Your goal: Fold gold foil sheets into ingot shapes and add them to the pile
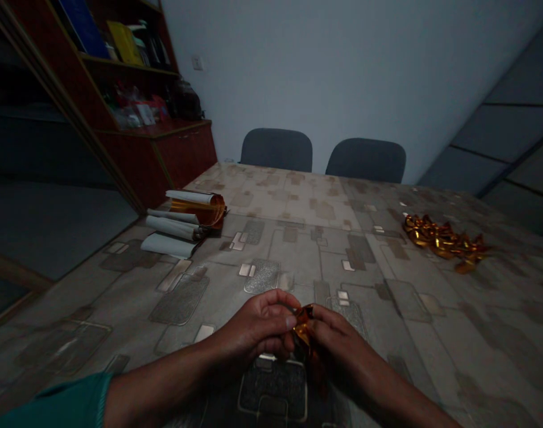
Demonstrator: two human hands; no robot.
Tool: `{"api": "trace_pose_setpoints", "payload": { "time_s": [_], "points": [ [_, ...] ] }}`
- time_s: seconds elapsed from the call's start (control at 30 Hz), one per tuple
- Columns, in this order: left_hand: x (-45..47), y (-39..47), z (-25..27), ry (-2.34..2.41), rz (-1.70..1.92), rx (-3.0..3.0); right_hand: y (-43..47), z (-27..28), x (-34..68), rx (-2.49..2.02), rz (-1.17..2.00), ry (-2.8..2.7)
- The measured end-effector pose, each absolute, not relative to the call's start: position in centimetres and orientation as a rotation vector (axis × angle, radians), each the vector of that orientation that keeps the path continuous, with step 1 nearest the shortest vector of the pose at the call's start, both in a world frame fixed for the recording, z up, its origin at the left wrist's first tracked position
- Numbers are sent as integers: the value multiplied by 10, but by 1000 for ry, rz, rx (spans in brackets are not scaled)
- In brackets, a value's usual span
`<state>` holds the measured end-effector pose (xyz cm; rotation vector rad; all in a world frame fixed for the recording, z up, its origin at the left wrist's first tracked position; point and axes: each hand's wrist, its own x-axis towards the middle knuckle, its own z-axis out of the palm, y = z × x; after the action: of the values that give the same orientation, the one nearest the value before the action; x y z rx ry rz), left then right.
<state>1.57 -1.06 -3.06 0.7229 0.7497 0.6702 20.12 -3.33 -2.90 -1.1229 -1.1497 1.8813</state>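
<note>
Between my two hands is a small folded piece of shiny gold foil paper (pixel 303 330), just above the near part of the table. My left hand (pixel 271 321) pinches its left side between thumb and fingers. From the right, my right hand (pixel 336 336) grips the same piece, its thumb and index finger at the top edge. The lower part of the foil is in shadow and partly covered by my right hand. Off to the right lies a pile of folded gold foil pieces (pixel 445 238). At the far left rests a stack of curled gold and white paper sheets (pixel 186 223).
A patterned cloth covers the table (pixel 298 238). Two dark chairs (pixel 276 150) stand at its far edge against the wall. On the left is a red-brown cabinet (pixel 186 151) with shelves of bags, a dark pot (pixel 186 98) and other items.
</note>
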Motion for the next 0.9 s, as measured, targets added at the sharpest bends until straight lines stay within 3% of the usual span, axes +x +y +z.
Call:
{"api": "trace_pose_setpoints", "payload": {
  "time_s": [0.3,0.7,0.9],
  "points": [
    [14,-8,-30,624,721,546,-26,-27,204,-845,2284,-641],
    [13,-5,-32,548,713,424,-25,-28,204,-744,2300,-489],
    [12,-4,-33,599,763,632,-18,-26,210,-642,2360,-359]
  ]
}}
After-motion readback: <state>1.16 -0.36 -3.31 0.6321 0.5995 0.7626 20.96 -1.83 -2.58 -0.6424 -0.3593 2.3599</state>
